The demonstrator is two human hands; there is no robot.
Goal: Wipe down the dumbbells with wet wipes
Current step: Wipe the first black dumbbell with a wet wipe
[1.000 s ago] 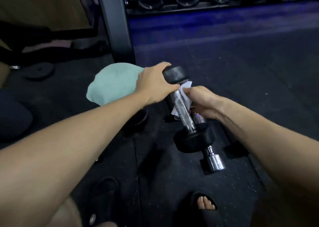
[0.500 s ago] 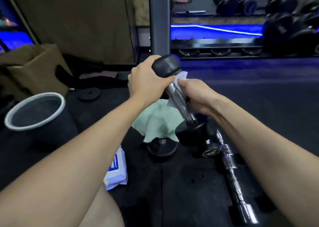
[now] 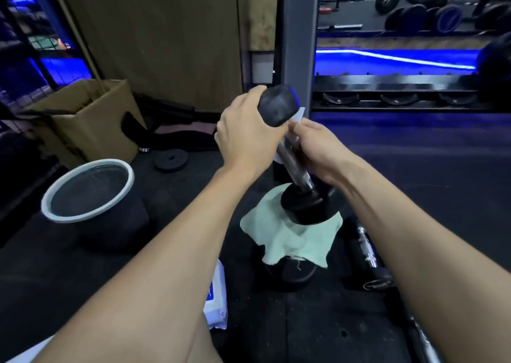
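While the left hand (image 3: 246,138) grips the upper black rubber head of the chrome-handled dumbbell (image 3: 297,169), the right hand (image 3: 318,152) clamps a white wet wipe (image 3: 300,118) around its handle, between both hands.

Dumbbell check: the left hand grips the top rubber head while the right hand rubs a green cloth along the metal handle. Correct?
Not quite. In the head view the right hand presses a white wet wipe on the dumbbell handle; the green cloth lies draped below. The left hand does grip the top head.
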